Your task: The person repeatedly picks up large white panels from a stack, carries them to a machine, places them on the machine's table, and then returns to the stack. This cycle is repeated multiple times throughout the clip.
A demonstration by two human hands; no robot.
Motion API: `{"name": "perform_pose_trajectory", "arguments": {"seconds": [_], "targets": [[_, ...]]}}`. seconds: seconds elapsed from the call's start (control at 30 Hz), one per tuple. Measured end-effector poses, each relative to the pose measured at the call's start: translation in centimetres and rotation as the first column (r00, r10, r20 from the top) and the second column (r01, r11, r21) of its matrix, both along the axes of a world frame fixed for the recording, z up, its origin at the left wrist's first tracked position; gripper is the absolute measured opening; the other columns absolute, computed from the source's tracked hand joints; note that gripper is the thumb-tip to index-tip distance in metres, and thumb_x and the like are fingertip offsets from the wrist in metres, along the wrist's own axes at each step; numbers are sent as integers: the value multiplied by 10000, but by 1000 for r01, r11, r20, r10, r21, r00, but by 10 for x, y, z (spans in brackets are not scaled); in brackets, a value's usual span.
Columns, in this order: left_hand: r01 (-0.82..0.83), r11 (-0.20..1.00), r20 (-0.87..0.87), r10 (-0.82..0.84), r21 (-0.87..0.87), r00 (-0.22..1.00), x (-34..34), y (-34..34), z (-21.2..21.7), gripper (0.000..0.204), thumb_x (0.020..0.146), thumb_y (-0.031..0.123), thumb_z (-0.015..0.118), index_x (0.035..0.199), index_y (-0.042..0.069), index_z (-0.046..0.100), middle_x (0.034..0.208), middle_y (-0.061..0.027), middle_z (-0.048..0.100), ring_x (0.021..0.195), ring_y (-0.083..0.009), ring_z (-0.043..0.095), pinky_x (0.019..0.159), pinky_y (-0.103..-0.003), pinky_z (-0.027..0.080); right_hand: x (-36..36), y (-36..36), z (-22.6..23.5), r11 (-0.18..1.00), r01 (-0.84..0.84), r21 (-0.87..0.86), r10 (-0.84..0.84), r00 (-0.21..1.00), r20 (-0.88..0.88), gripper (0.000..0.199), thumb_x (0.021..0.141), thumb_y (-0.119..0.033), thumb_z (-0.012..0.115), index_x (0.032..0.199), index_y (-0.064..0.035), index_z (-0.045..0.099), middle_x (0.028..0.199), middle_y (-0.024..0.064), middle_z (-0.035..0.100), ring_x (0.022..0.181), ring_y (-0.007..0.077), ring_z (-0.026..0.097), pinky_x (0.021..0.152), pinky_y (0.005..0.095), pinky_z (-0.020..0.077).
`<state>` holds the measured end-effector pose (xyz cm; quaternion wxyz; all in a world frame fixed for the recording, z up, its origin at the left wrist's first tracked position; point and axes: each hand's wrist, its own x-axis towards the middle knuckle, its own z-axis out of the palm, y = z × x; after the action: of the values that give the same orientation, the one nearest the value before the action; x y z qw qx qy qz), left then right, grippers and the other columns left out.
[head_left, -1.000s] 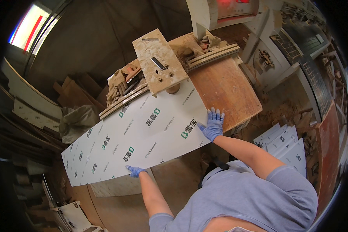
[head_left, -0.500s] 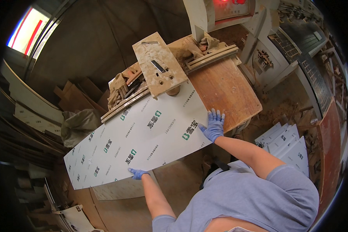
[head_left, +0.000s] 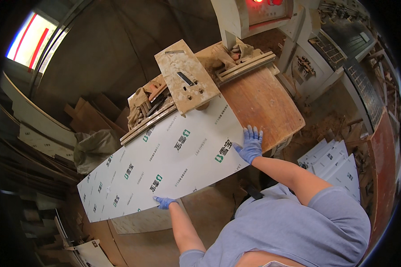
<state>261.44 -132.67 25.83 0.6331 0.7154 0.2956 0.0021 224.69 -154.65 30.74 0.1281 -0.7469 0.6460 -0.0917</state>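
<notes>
A long white panel, covered in protective film with green and dark print, lies on a worn wooden work table and extends far past it to the left. At its near edge my gloved left hand grips it, thumb on top and the other fingers mostly hidden below. My gloved right hand rests flat with fingers spread at the panel's right end, next to the bare wood of the table. Both gloves are blue. The panel's far edge runs under a dusty board with a black piece fixed on it.
Fence rails cross the table's far side, with work gloves and tools behind them. A pale machine column with a red light rises at the back. Cut white panels stand at right; a sack sits at left.
The whole view has shifted slightly, so everything appears a little further right. My hands keep nearly the same places on the panel, and no clear movement of the panel against the table shows.
</notes>
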Motion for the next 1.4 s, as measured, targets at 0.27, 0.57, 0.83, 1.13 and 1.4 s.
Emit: {"name": "perform_pose_trajectory", "arguments": {"seconds": [0.27,0.57,0.83,1.13,1.4], "targets": [[55,997,22,-56,51,998,-16,-8,21,722,807,496,617,1227,-53,409,1097,-248,568,883,-353,611,712,-441,552,-1,0,-1,1000,10,-10,-9,999,41,856,783,-612,477,1369,-10,313,1461,159,239,1369,350,131,1103,526,-33],[0,1000,-1,0,-13,1000,-15,-9,21,683,794,445,658,1262,13,408,1138,-224,555,902,-339,606,721,-443,558,-2,0,-4,1000,-7,17,7,1000,12,865,789,-606,470,1373,8,297,1464,167,233,1372,364,107,1101,529,-37],[8,1000,158,-6,-11,987,5,4,-28,682,813,391,661,1281,-25,392,1185,-221,536,934,-330,593,772,-420,539,-7,3,-13,997,-26,-69,27,1000,12,852,763,-543,552,1352,26,318,1455,186,238,1370,362,116,1111,519,-17],[443,321,313,-384,-837,869,126,85,-64,665,861,506,531,1224,-51,490,1156,-165,586,958,-294,598,819,-370,523,-3,13,0,999,20,-39,-17,998,64,825,772,-526,533,1353,20,318,1409,183,325,1335,354,222,1118,483,39],[220,967,-36,-226,-126,973,81,71,-20,705,895,569,407,1160,-69,546,1085,-116,623,898,-245,610,780,-347,521,-29,38,4,997,63,-39,-63,998,6,826,769,-526,538,1363,0,311,1415,175,314,1335,360,219,1111,499,65]]}}
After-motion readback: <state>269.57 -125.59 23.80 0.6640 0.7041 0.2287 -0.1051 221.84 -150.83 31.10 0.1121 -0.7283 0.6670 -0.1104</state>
